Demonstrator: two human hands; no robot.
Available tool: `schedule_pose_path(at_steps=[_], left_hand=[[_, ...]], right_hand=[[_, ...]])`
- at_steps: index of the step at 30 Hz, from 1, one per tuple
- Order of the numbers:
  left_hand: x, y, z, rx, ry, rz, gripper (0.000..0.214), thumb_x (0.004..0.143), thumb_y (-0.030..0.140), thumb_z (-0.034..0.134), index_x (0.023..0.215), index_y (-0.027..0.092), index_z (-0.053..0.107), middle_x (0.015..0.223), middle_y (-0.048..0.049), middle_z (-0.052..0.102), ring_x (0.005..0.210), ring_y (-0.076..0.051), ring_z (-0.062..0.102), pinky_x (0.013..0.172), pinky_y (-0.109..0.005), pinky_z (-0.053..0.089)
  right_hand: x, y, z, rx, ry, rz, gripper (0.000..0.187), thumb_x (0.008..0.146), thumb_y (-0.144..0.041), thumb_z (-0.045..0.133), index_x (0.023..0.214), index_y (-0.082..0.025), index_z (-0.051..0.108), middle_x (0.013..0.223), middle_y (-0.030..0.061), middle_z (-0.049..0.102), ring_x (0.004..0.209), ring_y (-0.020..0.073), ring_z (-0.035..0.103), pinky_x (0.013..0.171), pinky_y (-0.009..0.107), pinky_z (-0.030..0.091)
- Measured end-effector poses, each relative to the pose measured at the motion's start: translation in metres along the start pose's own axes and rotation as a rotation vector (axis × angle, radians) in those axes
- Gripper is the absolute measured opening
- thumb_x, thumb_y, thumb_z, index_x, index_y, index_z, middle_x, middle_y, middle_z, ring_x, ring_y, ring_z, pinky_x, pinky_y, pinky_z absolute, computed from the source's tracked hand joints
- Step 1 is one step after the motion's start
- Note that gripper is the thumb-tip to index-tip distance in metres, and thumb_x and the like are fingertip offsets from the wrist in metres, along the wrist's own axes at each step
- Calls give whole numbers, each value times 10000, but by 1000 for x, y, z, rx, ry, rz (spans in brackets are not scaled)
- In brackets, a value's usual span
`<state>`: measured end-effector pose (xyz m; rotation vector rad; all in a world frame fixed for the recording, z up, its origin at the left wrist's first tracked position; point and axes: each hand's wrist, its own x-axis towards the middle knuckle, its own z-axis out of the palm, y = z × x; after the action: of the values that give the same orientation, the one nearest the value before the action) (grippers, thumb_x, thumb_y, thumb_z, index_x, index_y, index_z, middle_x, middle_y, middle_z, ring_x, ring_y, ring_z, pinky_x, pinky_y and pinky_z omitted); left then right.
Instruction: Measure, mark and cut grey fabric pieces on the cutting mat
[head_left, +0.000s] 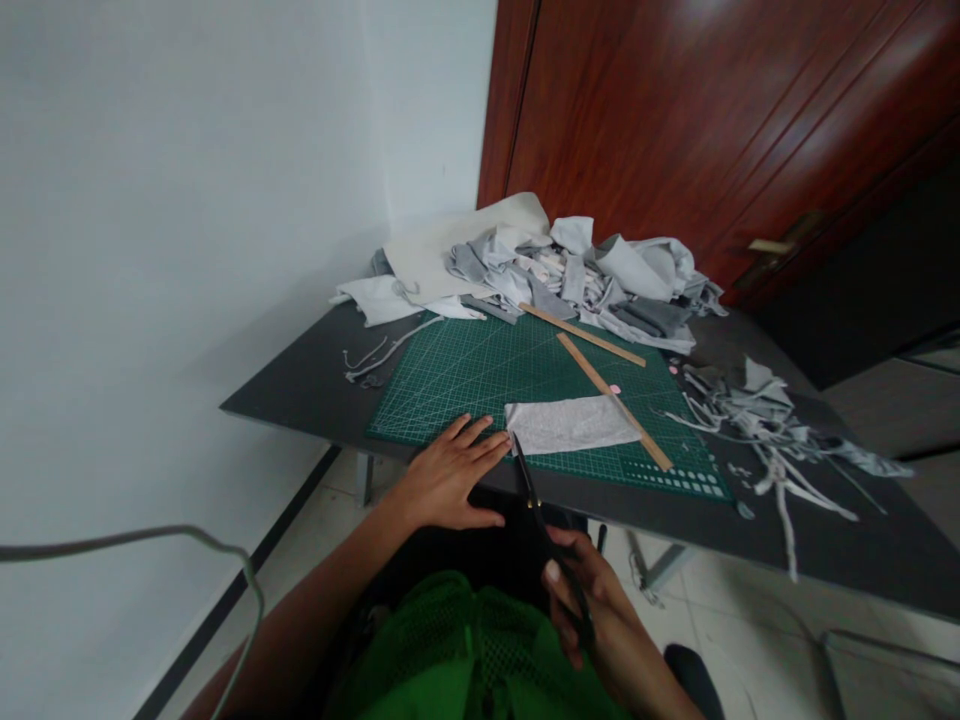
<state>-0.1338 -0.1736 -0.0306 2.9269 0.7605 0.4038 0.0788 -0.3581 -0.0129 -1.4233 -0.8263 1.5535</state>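
A light grey strip of fabric [570, 425] lies flat on the green cutting mat [465, 370], near the mat's front edge. My left hand [457, 475] rests with its fingers spread over the front of the mat, fingertips at the left end of the strip. In my right hand [589, 590] is a pair of black scissors [530, 495], gripped by the handles. The blades point away from me, and their tips reach the strip's left end beside my left fingertips. Whether the tips are under or over the cloth I cannot tell.
Two wooden rulers, one farther back [585, 334] and one [615, 400] across the strip's right end, lie on the mat. A heap of grey and white fabric [570, 270] covers the table's back. Scraps [765, 420] lie at right. A cable [187, 530] hangs at left.
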Motion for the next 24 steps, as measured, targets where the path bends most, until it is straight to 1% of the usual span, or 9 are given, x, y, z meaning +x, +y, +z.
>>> schedule_pose_path(at_steps=[5, 9, 11, 13, 15, 17, 20, 22, 24], left_hand=[[0, 0, -3, -37, 2, -7, 981, 859, 841, 543, 1573, 181, 412, 1628, -98, 449, 1572, -350, 266, 1307, -515, 59], [4, 3, -9, -112, 48, -72, 951, 799, 872, 601, 1450, 182, 527, 1532, -118, 555, 1520, -351, 377, 1293, -516, 162], [11, 7, -12, -158, 102, -145, 757, 867, 805, 596, 1319, 198, 603, 1432, -104, 633, 1447, -316, 486, 1259, -497, 261], [21, 12, -15, -181, 156, -245, 484, 995, 652, 536, 1146, 209, 660, 1283, -80, 708, 1301, -266, 612, 1178, -458, 381], [32, 15, -16, -155, 182, -352, 373, 1055, 526, 495, 1020, 205, 682, 1113, -67, 746, 1109, -245, 688, 1061, -432, 475], [43, 15, -16, -92, 215, -395, 340, 1040, 492, 541, 1088, 195, 699, 1084, -86, 747, 1084, -272, 683, 1017, -451, 504], [52, 5, -11, -90, 185, -178, 343, 1044, 329, 543, 1366, 248, 630, 1434, -66, 636, 1392, -268, 514, 1153, -453, 426], [52, -4, -7, -106, 133, -106, 360, 1050, 245, 495, 1378, 279, 637, 1482, -19, 616, 1454, -246, 463, 1201, -452, 384], [50, -12, -4, -101, 115, -130, 362, 1042, 206, 479, 1343, 270, 670, 1437, -12, 657, 1423, -239, 512, 1200, -454, 392]], right_hand=[[0, 2, -2, -2, 7, -8, 638, 897, -632, 703, 1347, -232, 492, 669, -93, 499, 432, 50, 370, 361, 155, 336], [2, 5, -2, 15, 7, -12, 657, 884, -641, 713, 1344, -227, 494, 668, -91, 502, 428, 50, 368, 353, 154, 329], [3, 8, -2, 18, 12, -11, 667, 876, -654, 714, 1340, -227, 498, 676, -86, 504, 433, 54, 382, 345, 150, 320], [3, 10, -2, 18, 13, -12, 685, 874, -670, 707, 1350, -227, 491, 681, -84, 507, 430, 52, 381, 341, 149, 315], [3, 11, -3, 14, 4, -14, 704, 872, -687, 698, 1362, -228, 484, 682, -83, 515, 420, 48, 369, 339, 152, 314], [2, 11, -4, 7, -12, -3, 717, 867, -697, 696, 1367, -227, 485, 678, -80, 521, 420, 50, 370, 340, 156, 317], [1, 10, -7, 0, -22, 27, 728, 866, -699, 695, 1377, -225, 485, 655, -80, 512, 442, 65, 401, 351, 158, 327], [1, 8, -9, 2, -25, 37, 733, 863, -695, 702, 1382, -228, 481, 653, -82, 511, 448, 67, 406, 355, 159, 334], [2, 6, -10, 2, -37, 39, 725, 864, -690, 704, 1374, -226, 482, 645, -86, 507, 441, 64, 399, 358, 162, 342]])
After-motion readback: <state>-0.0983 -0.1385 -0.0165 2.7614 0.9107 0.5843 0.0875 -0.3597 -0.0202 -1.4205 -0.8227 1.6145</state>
